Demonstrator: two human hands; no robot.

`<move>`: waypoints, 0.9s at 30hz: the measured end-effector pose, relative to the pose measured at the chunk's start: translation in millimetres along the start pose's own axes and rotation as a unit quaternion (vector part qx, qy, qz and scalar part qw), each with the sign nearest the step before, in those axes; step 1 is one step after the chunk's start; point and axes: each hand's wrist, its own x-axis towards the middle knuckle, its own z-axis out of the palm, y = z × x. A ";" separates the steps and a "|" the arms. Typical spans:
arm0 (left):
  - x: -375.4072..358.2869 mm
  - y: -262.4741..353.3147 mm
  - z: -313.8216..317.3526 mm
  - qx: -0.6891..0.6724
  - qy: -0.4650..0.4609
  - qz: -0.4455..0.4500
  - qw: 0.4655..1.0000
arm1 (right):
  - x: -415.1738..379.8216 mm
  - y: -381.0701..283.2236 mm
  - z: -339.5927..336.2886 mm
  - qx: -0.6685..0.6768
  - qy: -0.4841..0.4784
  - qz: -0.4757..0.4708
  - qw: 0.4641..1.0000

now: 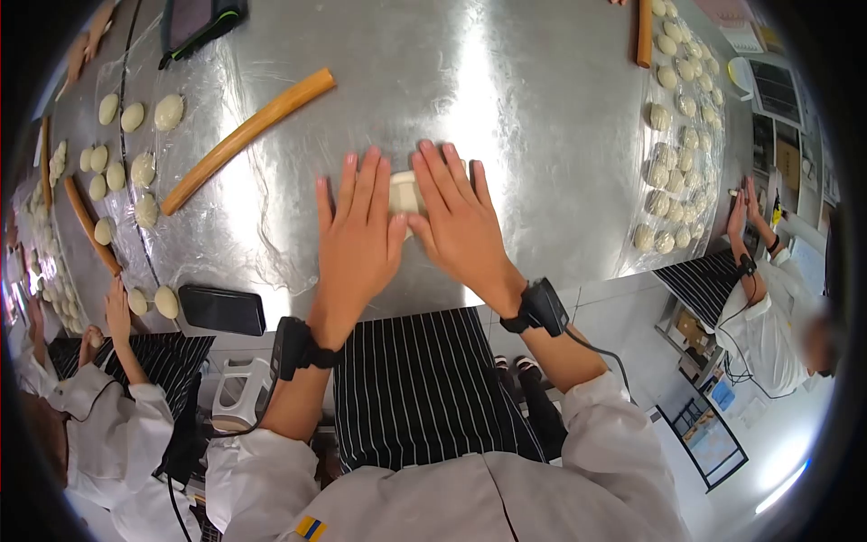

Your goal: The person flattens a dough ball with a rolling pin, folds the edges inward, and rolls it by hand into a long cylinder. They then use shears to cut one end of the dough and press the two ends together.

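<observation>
And here, just ahead of the striped apron [415, 388], a pale dough piece [405, 197] is seen on the table [560, 135], partly hidden beneath the hands. The left hand [359, 226] is laid flat, its fingers straight and close together, thumb turned inward; the right hand [465, 226] is spread a little wider, palm down. Nothing is gripped by either; the dough piece is only covered and touched from both sides.

Light, soft and easily dented, it would be judged, perhaps slightly tacky, so thinning or tearing could be caused by a hard pinch. It is best taken by both ends, supported from below with loose fingers.

Around it, smooth metal is lit by bright glare. To the left, a wooden rod [248, 140] is laid slantwise beside film-covered dough balls [169, 113], and a black phone [221, 310] is placed near the edge. On the right, more rounds [661, 116] are lined up under plastic. At either side, co-workers in white [117, 434] [781, 312] are seen at the table.
</observation>
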 end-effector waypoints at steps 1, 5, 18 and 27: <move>-9.4 0.9 0.6 -0.010 -0.010 -0.006 1.000 | -8.3 -1.7 0.1 0.001 0.002 -0.001 1.000; -20.1 3.6 2.5 -0.009 -0.001 -0.020 1.000 | -28.6 -10.3 -7.5 -0.001 -0.010 0.014 1.000; -39.8 11.7 5.3 -0.025 -0.006 -0.028 0.999 | -52.8 -16.3 -0.6 0.013 -0.023 0.050 0.998; -28.6 11.3 7.0 -0.029 -0.040 -0.020 0.999 | -40.7 -12.4 5.2 0.028 -0.010 0.028 0.999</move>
